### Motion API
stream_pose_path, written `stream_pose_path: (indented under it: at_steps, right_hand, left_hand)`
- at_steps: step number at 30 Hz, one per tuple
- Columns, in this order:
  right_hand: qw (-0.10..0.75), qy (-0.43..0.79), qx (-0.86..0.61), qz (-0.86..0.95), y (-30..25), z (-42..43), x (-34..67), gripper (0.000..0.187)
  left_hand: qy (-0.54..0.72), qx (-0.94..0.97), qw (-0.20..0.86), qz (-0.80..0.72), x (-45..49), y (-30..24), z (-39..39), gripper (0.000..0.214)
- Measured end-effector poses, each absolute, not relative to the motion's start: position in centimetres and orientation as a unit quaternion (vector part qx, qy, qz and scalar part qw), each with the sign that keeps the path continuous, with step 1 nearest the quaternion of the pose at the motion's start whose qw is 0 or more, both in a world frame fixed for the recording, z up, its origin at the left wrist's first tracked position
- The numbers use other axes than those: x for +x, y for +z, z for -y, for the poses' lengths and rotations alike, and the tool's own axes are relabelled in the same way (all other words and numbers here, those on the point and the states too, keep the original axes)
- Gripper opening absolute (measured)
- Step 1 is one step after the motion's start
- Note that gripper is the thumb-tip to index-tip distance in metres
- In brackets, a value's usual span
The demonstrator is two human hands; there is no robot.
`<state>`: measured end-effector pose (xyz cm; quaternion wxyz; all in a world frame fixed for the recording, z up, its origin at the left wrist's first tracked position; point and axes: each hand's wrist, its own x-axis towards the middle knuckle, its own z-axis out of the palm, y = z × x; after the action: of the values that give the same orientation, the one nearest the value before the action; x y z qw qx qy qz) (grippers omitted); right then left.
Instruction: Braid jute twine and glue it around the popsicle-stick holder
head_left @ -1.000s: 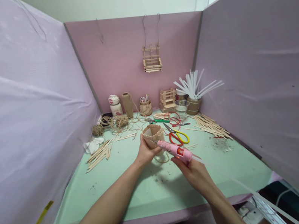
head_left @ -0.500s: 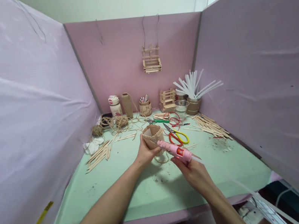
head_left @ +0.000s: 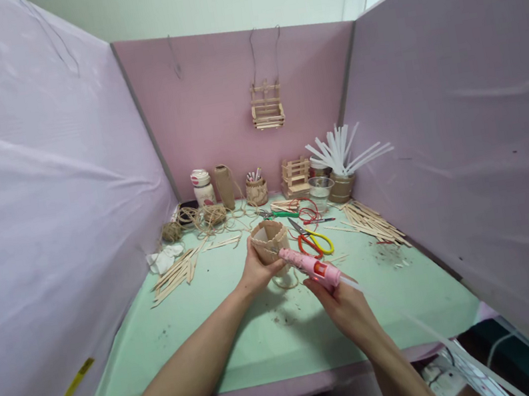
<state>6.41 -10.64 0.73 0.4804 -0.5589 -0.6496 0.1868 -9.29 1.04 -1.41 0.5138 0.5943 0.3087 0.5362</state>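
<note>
My left hand [head_left: 256, 270] is closed round a small cup-like holder [head_left: 268, 238] faced with wooden sticks, its open top tilted up toward me. In my right hand [head_left: 343, 303] is a pink hot glue gun [head_left: 309, 266], gripped with its nozzle against or just at the holder's near rim. A white glue stick [head_left: 350, 283] pokes out of the gun's back end. Below the holder a loop of twine [head_left: 287, 283] lies on the table. Scissors [head_left: 313, 242] with red and yellow handles rest just right of the holder.
Wooden sticks lie at left [head_left: 176, 277] and right [head_left: 374, 223]. Tangled twine [head_left: 214, 214], green-handled pliers [head_left: 285, 213], a clear cup [head_left: 321, 190] and a pot of white glue sticks [head_left: 342, 186] stand toward the back. A small stick rack [head_left: 268, 116] hangs on the pink panel.
Almost nothing differs. The whole view has shifted very slightly; both hands keep their hold, with the glue gun's nozzle still at the holder's rim.
</note>
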Motion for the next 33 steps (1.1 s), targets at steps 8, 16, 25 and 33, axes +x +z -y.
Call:
stream_pose_path:
  at_steps: [8,16,25,33]
  right_hand:
    - [0.491,0.191,-0.554,0.645,1.09,10.81,6.32,0.035]
    - [0.489,0.198,-0.544,0.652,1.28,10.84,6.33,0.037]
    - [0.496,0.18,-0.56,0.639,1.11,10.84,6.46,0.039]
    - [0.492,0.181,-0.553,0.648,1.29,10.8,6.5,0.042]
  left_hand:
    - [0.537,0.589,0.516,-0.314,-9.25,-1.1,-0.86,0.077]
    - [0.537,0.589,0.517,-0.312,-9.28,-1.23,-0.95,0.079]
    - [0.538,0.585,0.527,-0.3,-9.23,-1.28,-1.01,0.082]
    - [0.542,0.585,0.52,-0.306,-9.26,-1.16,-0.95,0.08]
